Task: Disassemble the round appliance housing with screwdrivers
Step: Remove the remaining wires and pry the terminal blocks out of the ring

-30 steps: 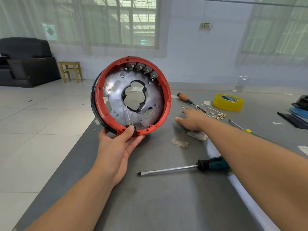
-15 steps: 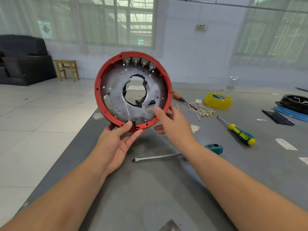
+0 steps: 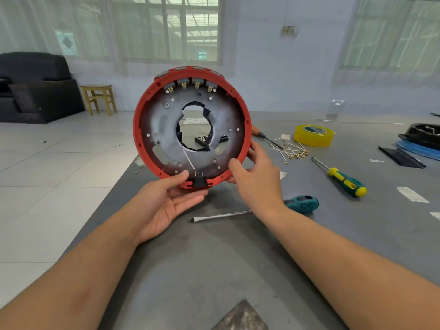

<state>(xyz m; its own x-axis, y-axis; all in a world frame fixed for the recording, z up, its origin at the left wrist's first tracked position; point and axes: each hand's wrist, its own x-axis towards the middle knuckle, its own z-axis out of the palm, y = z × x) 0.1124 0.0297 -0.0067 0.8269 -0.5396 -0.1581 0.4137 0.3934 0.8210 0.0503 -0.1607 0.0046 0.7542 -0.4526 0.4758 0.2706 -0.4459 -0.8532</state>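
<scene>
Both hands grip a round appliance housing (image 3: 192, 129), held upright above the desk (image 3: 214, 270) with its open face toward the camera, probably to inspect what remains fastened. The left hand (image 3: 164, 201) cradles the bottom edge, thumb over the rim beside a black connector (image 3: 199, 182). The right hand (image 3: 256, 179) pinches the lower right rim. The housing is a red plastic ring around a dull grey metal plate with a ragged central hole. On the matte grey desk lie a teal-handled flat screwdriver (image 3: 257, 209), a yellow-and-green screwdriver (image 3: 342, 178) and glossy yellow tape (image 3: 313, 135).
</scene>
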